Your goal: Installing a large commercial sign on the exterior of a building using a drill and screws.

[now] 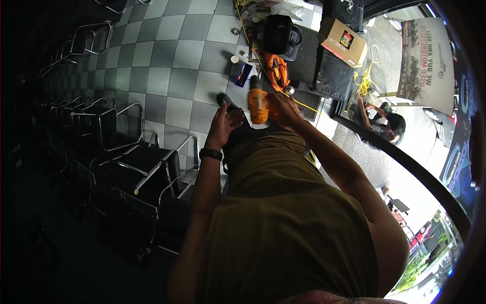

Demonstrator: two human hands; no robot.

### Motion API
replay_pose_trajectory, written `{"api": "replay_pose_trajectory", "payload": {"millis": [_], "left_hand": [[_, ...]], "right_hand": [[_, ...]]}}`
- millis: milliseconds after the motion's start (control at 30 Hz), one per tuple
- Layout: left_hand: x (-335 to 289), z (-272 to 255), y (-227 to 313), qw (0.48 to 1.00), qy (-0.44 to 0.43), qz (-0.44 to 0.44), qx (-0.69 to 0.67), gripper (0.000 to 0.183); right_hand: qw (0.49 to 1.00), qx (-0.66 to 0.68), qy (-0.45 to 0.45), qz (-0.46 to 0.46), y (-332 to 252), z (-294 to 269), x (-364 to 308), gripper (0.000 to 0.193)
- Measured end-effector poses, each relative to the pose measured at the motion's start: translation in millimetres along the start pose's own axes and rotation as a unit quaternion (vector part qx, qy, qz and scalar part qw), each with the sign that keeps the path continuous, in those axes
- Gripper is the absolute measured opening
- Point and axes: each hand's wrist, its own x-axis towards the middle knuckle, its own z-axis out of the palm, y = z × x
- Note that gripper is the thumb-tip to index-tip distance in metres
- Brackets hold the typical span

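My right hand [285, 109] is closed around the handle of an orange cordless drill [258, 107] in front of my waist. Its black chuck end points away from me, toward the floor. My left hand [223, 127] hangs just left of the drill, apart from it, with its fingers spread and nothing in them. A dark band circles that wrist. Beyond the drill, a small dark blue box [243, 74] lies on the tiles, and an orange bag [277, 71] lies to its right.
Black chairs with metal frames [136, 167] line the left. Ahead are a black bag [280, 34], a yellow cord [310, 107] along the floor, and an open cardboard box [343, 42] on a black padded seat [334, 73]. Outside at right, another person [383, 126] crouches by coiled yellow cord.
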Motion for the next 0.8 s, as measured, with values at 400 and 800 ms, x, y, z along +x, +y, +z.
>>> {"api": "replay_pose_trajectory", "payload": {"millis": [400, 800], "left_hand": [[216.5, -84.4, 174.0, 0.984, -0.047, -0.047, 0.164, 0.036], [531.0, -118.2, 181.5, 0.915, 0.019, 0.231, 0.331, 0.034]], "right_hand": [[0.984, 0.137, 0.032, 0.107, -53.7, 101.2, 213.3, 0.051], [0.823, 0.222, 0.141, 0.504, 273.2, 425.9, 290.5, 0.027]]}}
